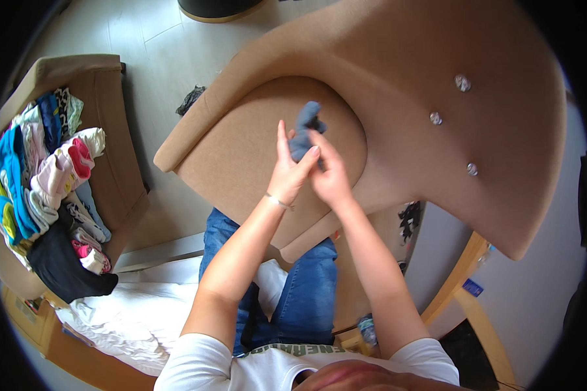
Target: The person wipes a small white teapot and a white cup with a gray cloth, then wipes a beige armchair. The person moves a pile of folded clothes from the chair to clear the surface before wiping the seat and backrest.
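Note:
A small blue-grey piece of cloth (301, 141), perhaps a rolled sock, is between my two hands above the seat of a tan upholstered chair (235, 156). My left hand (289, 173) supports it from the left, thumb pointing up and forefinger stretched out. Around that wrist is a thin silver bracelet (278, 201). My right hand (331, 178) grips the cloth from the right, its fingers slightly blurred and partly covering the lower end. A dark gap or fold shows near the cloth's upper right side.
On the left, a second tan chair (122, 146) carries a heap of folded clothes (54, 176). Black cloth (73, 264) hangs off its near edge. White bedding (132, 317) lies at lower left. The near chair's backrest (508, 132), with crystal-like buttons, rises at right.

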The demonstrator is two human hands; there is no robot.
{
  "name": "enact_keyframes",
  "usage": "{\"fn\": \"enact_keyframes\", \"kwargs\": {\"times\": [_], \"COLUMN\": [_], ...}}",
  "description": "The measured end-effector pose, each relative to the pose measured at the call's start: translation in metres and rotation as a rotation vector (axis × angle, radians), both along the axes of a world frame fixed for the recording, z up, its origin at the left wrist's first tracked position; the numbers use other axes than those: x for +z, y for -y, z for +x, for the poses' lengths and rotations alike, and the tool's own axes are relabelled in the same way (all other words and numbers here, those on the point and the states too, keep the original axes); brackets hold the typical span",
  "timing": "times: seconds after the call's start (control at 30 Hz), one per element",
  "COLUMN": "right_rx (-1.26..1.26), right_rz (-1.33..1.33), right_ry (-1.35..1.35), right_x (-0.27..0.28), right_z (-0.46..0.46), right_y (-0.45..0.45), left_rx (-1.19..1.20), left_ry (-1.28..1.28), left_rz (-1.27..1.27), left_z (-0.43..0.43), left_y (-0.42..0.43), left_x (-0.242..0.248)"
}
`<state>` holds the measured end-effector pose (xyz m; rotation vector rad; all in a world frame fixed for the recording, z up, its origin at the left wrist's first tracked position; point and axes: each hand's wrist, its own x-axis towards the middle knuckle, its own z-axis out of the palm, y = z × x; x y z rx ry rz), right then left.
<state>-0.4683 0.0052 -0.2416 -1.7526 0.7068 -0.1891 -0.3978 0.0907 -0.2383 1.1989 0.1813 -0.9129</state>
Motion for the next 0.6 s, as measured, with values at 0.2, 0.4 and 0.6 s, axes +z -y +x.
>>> {"fn": "enact_keyframes", "kwargs": {"times": [0.2,0.4,0.6], "right_rx": [0.261,0.159,0.07], "right_rz": [-0.541,-0.806,-0.841], "right_ry": [0.044,0.231,0.379], "right_x": [0.058,0.093,0.088], "right_z": [0.054,0.089,0.109], "right_y": [0.041,0.094,0.107], "left_rx": [0.277,0.269,0.176], "left_ry": [0.235,1.23,1.227], "left_rz": [0.077,0.301,0.097], "left_z": [0.083,0.152,0.153], "left_y": [0.02,0.092,0.159], "left_x": [0.025,0.04,0.022]}}
